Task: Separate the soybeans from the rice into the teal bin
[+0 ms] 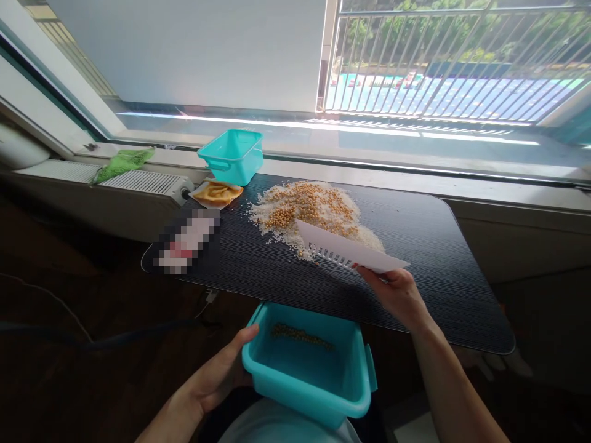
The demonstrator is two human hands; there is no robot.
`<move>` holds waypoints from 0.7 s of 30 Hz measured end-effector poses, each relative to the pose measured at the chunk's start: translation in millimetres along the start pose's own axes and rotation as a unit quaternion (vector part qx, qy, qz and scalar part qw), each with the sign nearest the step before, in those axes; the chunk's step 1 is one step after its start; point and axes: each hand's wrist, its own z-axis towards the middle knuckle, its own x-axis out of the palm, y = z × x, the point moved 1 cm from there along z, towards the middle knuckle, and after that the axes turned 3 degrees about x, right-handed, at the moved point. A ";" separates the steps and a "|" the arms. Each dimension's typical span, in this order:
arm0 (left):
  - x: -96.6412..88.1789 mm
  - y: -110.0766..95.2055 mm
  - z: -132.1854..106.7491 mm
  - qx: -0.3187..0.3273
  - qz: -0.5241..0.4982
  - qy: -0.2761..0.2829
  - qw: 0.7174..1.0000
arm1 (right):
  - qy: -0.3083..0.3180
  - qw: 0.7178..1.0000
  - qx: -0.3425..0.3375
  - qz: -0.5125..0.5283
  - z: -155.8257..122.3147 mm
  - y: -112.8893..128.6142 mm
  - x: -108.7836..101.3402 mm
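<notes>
My right hand (399,296) grips the near end of a stiff white sheet (348,246) with a row of slots along its lower edge. Its far end touches a pile of white rice-like grains (302,237) mixed with yellow pea-like seeds (307,203) on the dark table (415,234). My left hand (219,375) holds the left side of a turquoise plastic tub (307,381), thumb at the rim, other fingers mostly hidden. The tub sits below the table's front edge, against my body. A line of seeds (302,335) lies inside it.
A second turquoise tub (231,160) stands at the back left of the table, beside a yellow-orange packet (217,194). A blurred-out item (187,243) lies at the left edge. A green cloth (124,165) rests on the radiator (148,181). The window is behind.
</notes>
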 end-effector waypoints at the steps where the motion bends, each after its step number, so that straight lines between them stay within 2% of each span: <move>1: -0.3 0.0 0.1 0.000 0.001 0.000 1.000 | 0.002 1.000 0.004 0.001 -1.4 -0.2 -1.2; 6: 0.0 -0.3 1.5 0.001 0.009 0.000 1.000 | -0.015 1.000 0.015 -0.013 -15.9 -8.1 -11.7; 11: 2.4 0.3 1.2 0.003 0.012 0.006 1.000 | -0.045 0.998 0.038 -0.023 -46.3 -23.6 -25.9; 14: 3.3 0.2 0.3 0.002 0.012 0.008 1.000 | -0.017 0.999 0.037 -0.025 -62.5 -25.7 -32.4; 18: 3.6 -0.3 -0.8 0.009 0.014 0.002 1.000 | 0.072 0.997 0.016 -0.016 -66.0 -18.4 -32.7; 19: 3.4 -0.3 -1.2 0.010 0.014 0.000 1.000 | 0.077 0.997 0.012 -0.009 -62.6 -15.9 -30.7; 21: 2.9 0.0 -2.2 0.011 0.012 -0.004 1.000 | 0.051 0.999 0.009 0.005 -51.1 -11.0 -24.1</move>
